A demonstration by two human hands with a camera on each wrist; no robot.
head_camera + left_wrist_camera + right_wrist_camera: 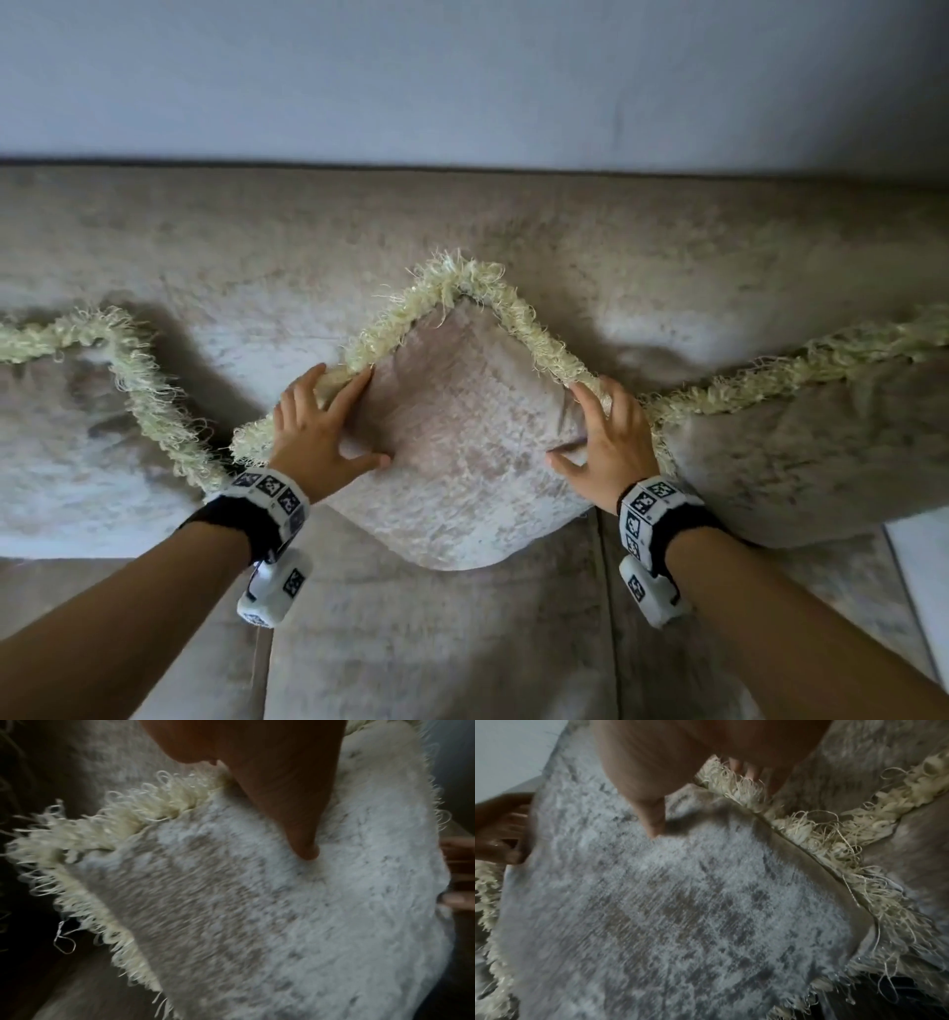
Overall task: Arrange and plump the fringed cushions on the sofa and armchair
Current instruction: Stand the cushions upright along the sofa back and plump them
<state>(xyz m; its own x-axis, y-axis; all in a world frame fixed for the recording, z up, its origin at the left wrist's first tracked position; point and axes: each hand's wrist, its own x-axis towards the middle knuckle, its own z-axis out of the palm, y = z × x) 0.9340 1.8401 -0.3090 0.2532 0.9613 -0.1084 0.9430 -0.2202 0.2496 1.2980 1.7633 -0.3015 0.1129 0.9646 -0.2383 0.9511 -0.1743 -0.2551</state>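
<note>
A pale velvety cushion (462,442) with cream fringe stands on one corner like a diamond against the sofa back (462,221). My left hand (321,429) grips its left fringed edge, fingers over the fringe and thumb pressed into the face. My right hand (598,437) grips the right edge the same way. The left wrist view shows the thumb (303,841) dug into the cushion (257,912). In the right wrist view the thumb (654,817) dents the cushion (667,912), and the other fingers are hidden behind the fringe.
Two more fringed cushions lean on the sofa back, one at the left (77,452) and one at the right (796,452), both close to the middle one. The seat cushions (436,642) lie below. A grey wall (462,77) rises behind the sofa.
</note>
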